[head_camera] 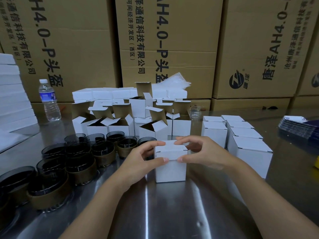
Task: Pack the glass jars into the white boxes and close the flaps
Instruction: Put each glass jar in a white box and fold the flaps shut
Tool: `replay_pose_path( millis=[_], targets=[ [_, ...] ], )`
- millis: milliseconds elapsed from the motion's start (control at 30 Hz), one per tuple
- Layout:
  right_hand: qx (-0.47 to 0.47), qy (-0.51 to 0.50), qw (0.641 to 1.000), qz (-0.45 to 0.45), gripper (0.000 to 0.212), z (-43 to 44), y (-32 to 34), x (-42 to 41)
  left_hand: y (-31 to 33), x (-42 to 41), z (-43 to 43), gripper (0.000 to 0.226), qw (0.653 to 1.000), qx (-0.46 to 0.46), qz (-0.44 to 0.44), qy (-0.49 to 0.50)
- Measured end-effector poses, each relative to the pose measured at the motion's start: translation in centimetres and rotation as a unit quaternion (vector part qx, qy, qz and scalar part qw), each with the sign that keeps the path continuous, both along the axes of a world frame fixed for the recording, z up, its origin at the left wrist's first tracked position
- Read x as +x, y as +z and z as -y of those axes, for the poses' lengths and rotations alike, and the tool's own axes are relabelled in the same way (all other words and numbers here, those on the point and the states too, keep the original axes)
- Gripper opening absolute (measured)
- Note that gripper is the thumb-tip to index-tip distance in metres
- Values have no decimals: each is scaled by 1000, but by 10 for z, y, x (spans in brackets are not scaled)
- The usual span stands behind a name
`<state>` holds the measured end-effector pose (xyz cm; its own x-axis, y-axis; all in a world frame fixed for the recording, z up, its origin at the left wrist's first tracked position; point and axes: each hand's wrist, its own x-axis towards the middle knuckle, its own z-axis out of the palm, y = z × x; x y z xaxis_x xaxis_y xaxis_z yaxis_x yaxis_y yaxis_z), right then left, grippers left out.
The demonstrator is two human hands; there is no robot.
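Fingers of both our left hand (143, 159) and right hand (203, 152) are pinching the closed white box (170, 171) on the table (172, 213), jars (81, 163) sitting alongside

left grip (146, 159), right grip (200, 152) pinched on white box (170, 169); forearms angled inward

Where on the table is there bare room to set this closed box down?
Bare steel table lies in front of the white box, toward the near edge, and right of the closed boxes, in front of the blue card stack. Crowded: glass jars on the left, open boxes behind.
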<state>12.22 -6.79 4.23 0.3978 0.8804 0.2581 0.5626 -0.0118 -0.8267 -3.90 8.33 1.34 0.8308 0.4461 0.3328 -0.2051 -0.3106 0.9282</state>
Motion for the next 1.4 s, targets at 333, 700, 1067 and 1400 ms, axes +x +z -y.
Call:
replay_pose_path(
  millis=[333, 700, 1067, 1400],
  targets=[
    [-7, 13, 999, -32, 47, 3, 3, 1, 2, 0, 1, 44, 1000, -11, 7, -3],
    [-13, 12, 999, -37, 45, 4, 4, 1, 6, -2, 6, 41, 998, -58, 8, -14],
    [-15, -11, 999, -50, 37, 5, 9, -8, 11, -3, 12, 25, 992, -126, -11, 7],
    [-11, -20, 999, -38, 11, 4, 6, -5, 11, -1, 11, 24, 992, -118, -18, 30]
  ],
)
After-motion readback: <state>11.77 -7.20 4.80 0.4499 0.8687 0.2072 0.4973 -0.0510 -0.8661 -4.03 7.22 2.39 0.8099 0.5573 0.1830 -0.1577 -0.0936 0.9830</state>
